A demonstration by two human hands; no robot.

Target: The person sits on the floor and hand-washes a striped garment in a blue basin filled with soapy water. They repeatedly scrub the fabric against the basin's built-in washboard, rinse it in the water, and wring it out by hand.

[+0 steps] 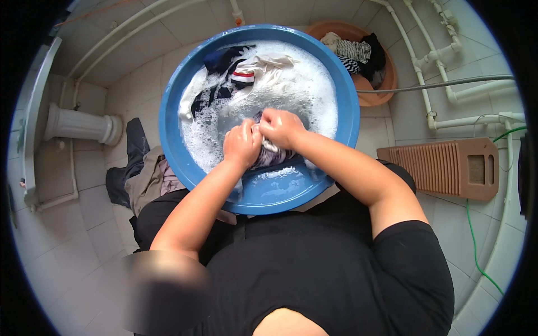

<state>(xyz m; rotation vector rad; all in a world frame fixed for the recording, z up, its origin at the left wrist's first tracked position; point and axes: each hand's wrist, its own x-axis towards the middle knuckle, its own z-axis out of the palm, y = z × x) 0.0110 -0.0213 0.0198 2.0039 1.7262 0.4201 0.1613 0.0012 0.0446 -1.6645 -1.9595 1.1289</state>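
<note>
A large blue basin of soapy water stands in front of me. Over its near half, my left hand and my right hand are close together, both closed on a wet patterned garment in dark and pale tones. Its lower part hangs down toward the water and the basin's near wall; the bit between my fingers is mostly hidden. Beyond my hands, a white cloth and a navy garment lie in the foam. A striped band in red, white and dark shows between them.
Behind the basin at right sits an orange-brown tub holding clothes. A brown washboard lies to my right by white pipes. A grey hose crosses there. Clothes lie on the tiled floor at left, near a white pedestal.
</note>
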